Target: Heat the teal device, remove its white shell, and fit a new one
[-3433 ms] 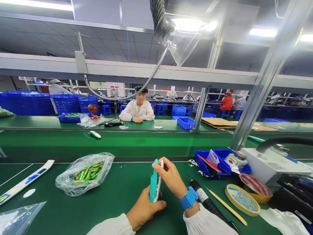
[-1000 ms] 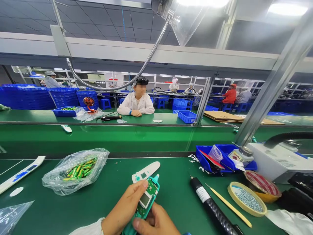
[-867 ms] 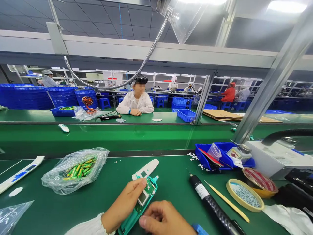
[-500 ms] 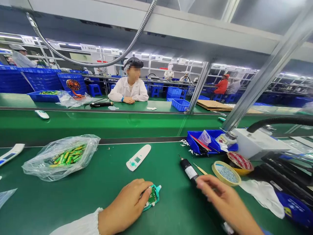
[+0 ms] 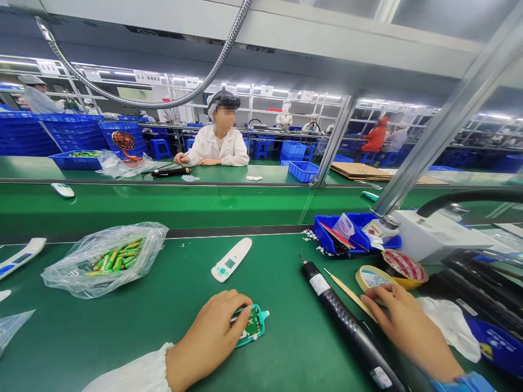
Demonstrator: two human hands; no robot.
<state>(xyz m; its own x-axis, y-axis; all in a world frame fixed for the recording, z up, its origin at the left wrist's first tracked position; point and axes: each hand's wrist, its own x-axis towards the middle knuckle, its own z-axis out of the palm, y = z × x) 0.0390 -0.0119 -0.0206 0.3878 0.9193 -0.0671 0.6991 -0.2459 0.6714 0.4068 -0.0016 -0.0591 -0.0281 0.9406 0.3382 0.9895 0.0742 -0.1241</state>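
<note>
My left hand (image 5: 216, 332) is closed around a teal plastic housing (image 5: 265, 314) with a green circuit board (image 5: 254, 322) inside, resting on the bench. My right hand (image 5: 402, 326) hovers at the near edge of a yellow round dish (image 5: 362, 279) of small screws, thumb and fingers slightly apart. Beneath its thumb runs a thin pale pointed stick (image 5: 347, 291); whether they touch is unclear. Left of that hand lies a black electric screwdriver (image 5: 341, 316), its bit pointing away from me. Farther off rests a white thermometer-like shell (image 5: 239, 256) with a small window.
An open plastic bag (image 5: 61, 272) of green-yellow batteries (image 5: 118, 257) lies at left. Blue trays (image 5: 357, 247), a tape roll (image 5: 404, 265), a white box (image 5: 441, 234) and a white cloth (image 5: 451, 326) crowd the right. A co-worker (image 5: 220, 141) sits across the green belt (image 5: 183, 204).
My right hand has left the screwdriver and moved right to the screw dish and stick. My left hand keeps the housing in place. The co-worker's one hand has shifted toward the black tool there.
</note>
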